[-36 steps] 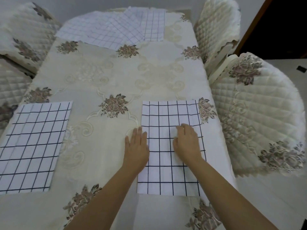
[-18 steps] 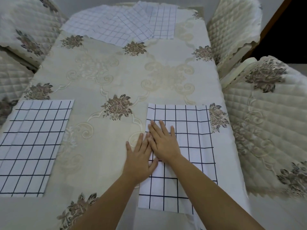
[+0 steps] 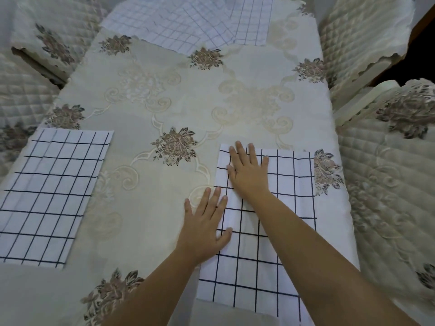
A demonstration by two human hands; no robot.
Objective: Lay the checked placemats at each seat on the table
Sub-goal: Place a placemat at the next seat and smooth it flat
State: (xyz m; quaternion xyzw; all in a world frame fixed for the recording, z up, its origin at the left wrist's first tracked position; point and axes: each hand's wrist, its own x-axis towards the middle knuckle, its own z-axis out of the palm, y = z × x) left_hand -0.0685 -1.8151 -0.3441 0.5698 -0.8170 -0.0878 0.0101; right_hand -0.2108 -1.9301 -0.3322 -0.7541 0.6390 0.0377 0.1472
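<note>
Pressing flat: both hands point(image 3: 247, 170) on placemat point(image 3: 289, 208).

Top edge cuts off the far placemats point(image 3: 188, 22).

Cream tablecloth point(image 3: 164, 95) with embroidered scrolls and brown flowers. Centre flower motif point(image 3: 175, 147) lies beyond the left hand point(image 3: 204, 222), slightly to its left. Edge flower motif point(image 3: 327, 170) is right of the right hand point(image 3: 249, 170). Near flower motif point(image 3: 110, 295) sits nearer than the left hand, to its left. Quilted chair covers carry the same flowers: near right cover point(image 3: 388, 196) and far right cover point(image 3: 362, 31) are right of the right hand; far left cover point(image 3: 56, 31) and near left cover point(image 3: 18, 95) are well left of the left hand. Dark opening point(image 3: 414, 64) shows beyond, far right.
</note>
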